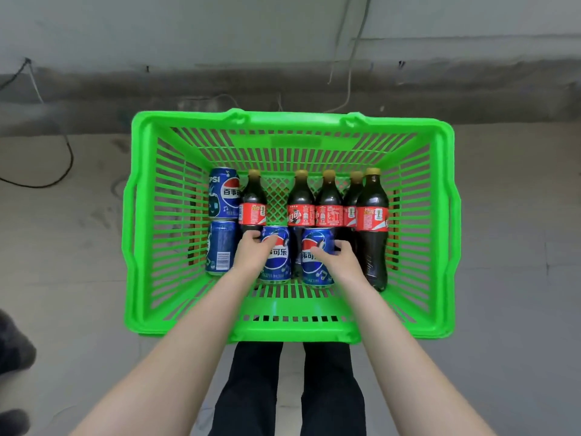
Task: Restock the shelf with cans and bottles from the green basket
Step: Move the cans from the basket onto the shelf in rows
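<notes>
Your bright green slatted plastic basket (292,119) sits on the floor just beyond your dark trouser legs (257,388). Across its bottom lie five dark cola bottles with red labels and gold caps (372,215), caps pointing to the far wall. Two blue Pepsi cans (221,221) lie end to end at the left side. Two more lie near the middle. Your left hand (251,250) curls round the left blue can (278,259), fingers over its far end. Your right hand (338,258) grips the right blue can (316,265) the same way, thumb across its side. The smooth grey concrete floor (503,215) is scuffed. It meets a pale grey wall (188,26) at the far side. A thin black cable (63,171) loops over the floor at far left.
</notes>
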